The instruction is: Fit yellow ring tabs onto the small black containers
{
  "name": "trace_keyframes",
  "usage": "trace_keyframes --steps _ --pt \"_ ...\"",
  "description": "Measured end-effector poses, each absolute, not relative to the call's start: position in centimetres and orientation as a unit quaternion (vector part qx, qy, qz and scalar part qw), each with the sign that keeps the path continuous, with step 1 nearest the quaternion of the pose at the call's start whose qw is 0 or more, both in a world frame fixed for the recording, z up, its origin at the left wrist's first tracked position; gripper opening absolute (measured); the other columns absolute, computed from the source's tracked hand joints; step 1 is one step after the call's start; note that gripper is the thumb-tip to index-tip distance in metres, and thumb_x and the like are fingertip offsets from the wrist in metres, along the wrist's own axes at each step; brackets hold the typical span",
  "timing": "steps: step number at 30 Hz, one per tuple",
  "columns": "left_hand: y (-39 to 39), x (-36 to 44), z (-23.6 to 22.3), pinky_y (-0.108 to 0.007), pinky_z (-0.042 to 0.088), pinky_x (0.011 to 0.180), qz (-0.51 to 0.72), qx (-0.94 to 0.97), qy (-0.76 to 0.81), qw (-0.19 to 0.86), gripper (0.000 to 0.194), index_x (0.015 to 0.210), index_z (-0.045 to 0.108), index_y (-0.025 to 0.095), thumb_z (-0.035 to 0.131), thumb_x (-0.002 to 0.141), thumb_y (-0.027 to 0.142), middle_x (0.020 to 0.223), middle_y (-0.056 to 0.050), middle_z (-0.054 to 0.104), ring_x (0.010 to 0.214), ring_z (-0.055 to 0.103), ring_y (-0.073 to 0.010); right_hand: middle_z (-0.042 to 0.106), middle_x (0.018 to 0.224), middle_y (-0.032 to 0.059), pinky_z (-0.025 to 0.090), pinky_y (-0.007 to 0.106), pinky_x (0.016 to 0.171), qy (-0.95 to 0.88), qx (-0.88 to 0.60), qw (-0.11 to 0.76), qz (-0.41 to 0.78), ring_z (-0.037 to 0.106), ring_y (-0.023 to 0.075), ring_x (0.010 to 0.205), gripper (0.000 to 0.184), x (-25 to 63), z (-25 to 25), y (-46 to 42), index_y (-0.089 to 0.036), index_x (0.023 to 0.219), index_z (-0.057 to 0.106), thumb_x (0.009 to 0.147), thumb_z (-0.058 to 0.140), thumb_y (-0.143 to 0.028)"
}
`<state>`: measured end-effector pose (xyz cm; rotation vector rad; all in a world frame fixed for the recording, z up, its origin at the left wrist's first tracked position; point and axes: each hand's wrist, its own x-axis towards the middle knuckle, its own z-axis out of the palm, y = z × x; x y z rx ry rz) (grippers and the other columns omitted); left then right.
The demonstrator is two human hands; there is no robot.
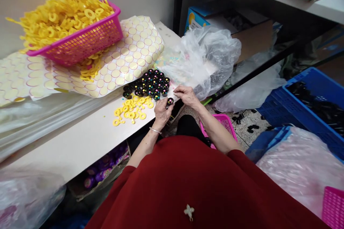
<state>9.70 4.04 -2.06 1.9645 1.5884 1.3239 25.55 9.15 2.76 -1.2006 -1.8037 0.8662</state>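
Note:
At the table's front edge my left hand (pixel 161 112) grips a small round black piece (pixel 170 101) with coloured dots on its face. Close beside it, my right hand (pixel 187 96) has thumb and fingertips pinched together; what lies between them is too small to make out. Just beyond my hands, several similar black pieces (pixel 154 82) with pink, yellow and blue dots sit in a cluster. To the left of my left hand lies a loose pile of yellow rings with short stems (pixel 131 109).
A pink basket (pixel 118 28) heaped with yellow ring parts (pixel 67 18) stands on sheets of round stickers (pixel 129 53). Clear plastic bags (pixel 215 50) bulge at the table's right end. A blue crate (pixel 309 86) of black parts is on the right, and a pink basket (pixel 224 121) is below my right arm.

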Motion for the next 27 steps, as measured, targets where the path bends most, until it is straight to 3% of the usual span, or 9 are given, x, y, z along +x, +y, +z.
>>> trace_keyframes --steps 3,10,15,18,23,25,27 --pt "4.3 9.6 -2.5 -0.039 0.049 0.08 0.47 0.67 0.559 0.129 0.033 0.102 0.067 0.019 0.067 0.075 0.039 0.09 -0.009 0.069 0.083 0.061 -0.0229 0.056 0.076 0.003 0.041 0.027 0.07 -0.696 -0.553 0.371 0.271 0.052 0.0154 0.075 0.016 25.4 2.0 10.4 -0.017 0.074 0.064 0.079 0.05 -0.021" --pt "4.6 9.6 -3.5 -0.041 0.052 0.081 0.484 0.633 0.592 0.12 0.038 0.11 0.062 0.017 0.066 0.077 0.036 0.098 -0.012 0.068 0.089 0.064 -0.0245 0.059 0.09 0.0077 0.03 0.028 0.061 -0.76 -0.609 0.172 0.148 0.05 0.0183 0.078 0.025 24.0 2.3 11.0 -0.018 0.084 0.065 0.086 0.04 -0.017" --pt "3.7 9.7 -3.8 -0.04 0.052 0.087 0.497 0.643 0.572 0.115 0.041 0.115 0.058 0.016 0.06 0.082 0.04 0.114 -0.018 0.062 0.103 0.062 -0.0251 0.06 0.102 0.012 0.031 0.028 0.064 -0.766 -0.611 0.153 0.129 0.051 0.0208 0.085 0.032 23.3 2.4 10.8 -0.016 0.104 0.061 0.083 0.039 -0.006" --pt "2.6 8.5 -3.1 -0.038 0.053 0.084 0.497 0.66 0.557 0.083 0.042 0.113 0.058 0.015 0.058 0.083 0.045 0.113 -0.017 0.062 0.102 0.062 -0.0241 0.061 0.105 0.0134 0.034 0.028 0.067 -0.765 -0.614 0.143 0.132 0.054 0.0219 0.087 0.032 23.5 2.8 10.3 -0.015 0.108 0.059 0.086 0.036 -0.01" --pt "2.7 2.4 0.5 -0.046 0.041 0.096 0.463 0.589 0.661 -0.047 0.038 0.106 0.058 0.013 0.056 0.083 0.043 0.112 -0.018 0.06 0.109 0.055 -0.0279 0.066 0.1 0.0123 0.04 0.027 0.071 -0.773 -0.602 0.082 0.182 0.058 0.0225 0.091 0.027 24.0 3.8 9.6 -0.015 0.096 0.066 0.082 0.043 -0.014" --pt "4.1 -0.8 2.0 -0.049 0.038 0.097 0.411 0.54 0.733 -0.057 0.037 0.104 0.057 0.013 0.057 0.082 0.042 0.113 -0.018 0.059 0.11 0.05 -0.0293 0.068 0.098 0.0117 0.04 0.026 0.071 -0.758 -0.619 0.074 0.192 0.06 0.0222 0.091 0.028 23.9 4.0 9.8 -0.015 0.094 0.068 0.08 0.045 -0.013" --pt "5.9 -3.6 3.1 -0.051 0.037 0.093 0.347 0.517 0.783 -0.025 0.035 0.093 0.057 0.014 0.066 0.074 0.042 0.099 -0.015 0.061 0.104 0.049 -0.0302 0.069 0.096 0.0107 0.04 0.026 0.072 -0.74 -0.637 0.084 0.199 0.061 0.0213 0.09 0.029 23.8 4.1 10.1 -0.016 0.096 0.069 0.08 0.046 -0.014"
